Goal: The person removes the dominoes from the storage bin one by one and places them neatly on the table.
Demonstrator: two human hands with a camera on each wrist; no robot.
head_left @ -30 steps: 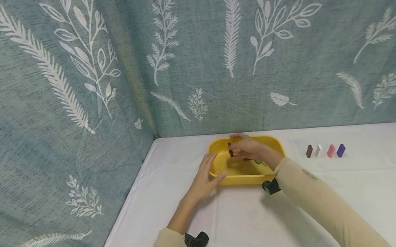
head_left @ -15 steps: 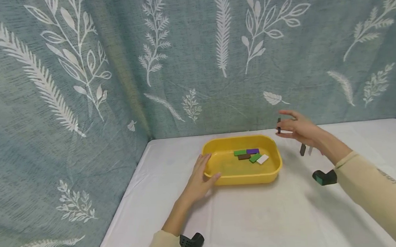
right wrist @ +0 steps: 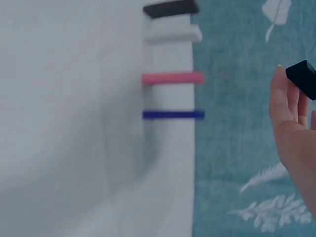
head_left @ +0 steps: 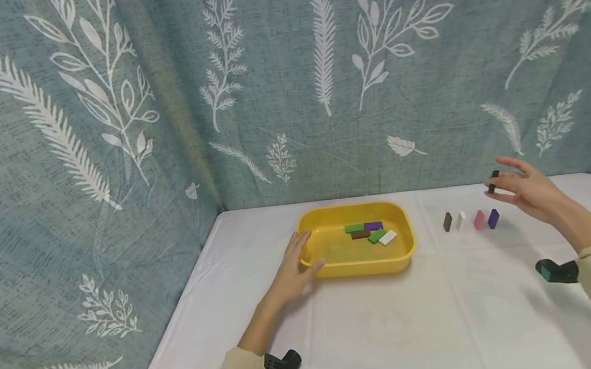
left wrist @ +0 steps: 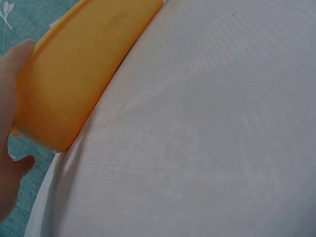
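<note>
Right grip (head_left: 531,193) pinches one black block (head_left: 493,182) above the table (head_left: 373,325), near the standing purple block (head_left: 493,218) | long axis nearly upright, top leaning right | left grip (head_left: 290,267) relaxed, touching yellow tray (head_left: 357,269) at its left end | 4 standing blocks (head_left: 479,220): brown, white, pink, purple | 5 flat blocks (head_left: 360,234) in tray: 2 green, purple, brown, white

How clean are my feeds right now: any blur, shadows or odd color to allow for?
Head view: fairly clear, soft shadow on the white cloth below the right arm; right wrist view: pink block and purple block blurred, held black block crisper but cut off by the frame edge; left wrist view: hazy, faint ripples on the cloth, yellow tray looking orange.
</note>
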